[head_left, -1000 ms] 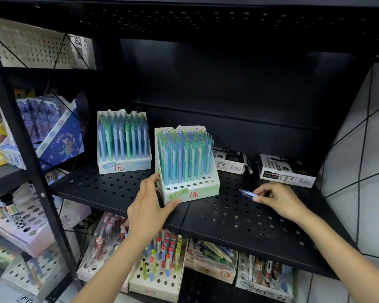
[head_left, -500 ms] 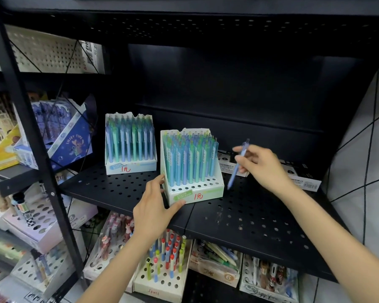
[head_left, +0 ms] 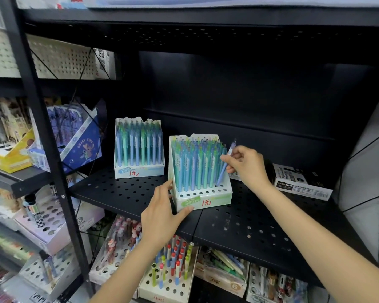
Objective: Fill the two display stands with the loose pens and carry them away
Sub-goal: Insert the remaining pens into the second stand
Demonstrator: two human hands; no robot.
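Two white display stands packed with blue and green pens stand on the black perforated shelf point(head_left: 127, 191). The near stand point(head_left: 202, 201) is at the middle, the far stand point(head_left: 138, 171) behind it to the left. My left hand point(head_left: 162, 217) grips the near stand's front left corner, thumb along its front. My right hand point(head_left: 245, 165) pinches a light blue pen point(head_left: 223, 169), held tilted, its tip down at a hole at the stand's right side.
Black-and-white marker boxes point(head_left: 302, 182) lie on the shelf at the back right. Below the shelf sit more pen stands point(head_left: 169, 278). A black upright post point(head_left: 50, 149) and boxed stationery point(head_left: 74, 136) are on the left.
My right hand picked the blue pen off the shelf, lifted it and brought it left to the near stand's right side. The left hand stayed on the stand.
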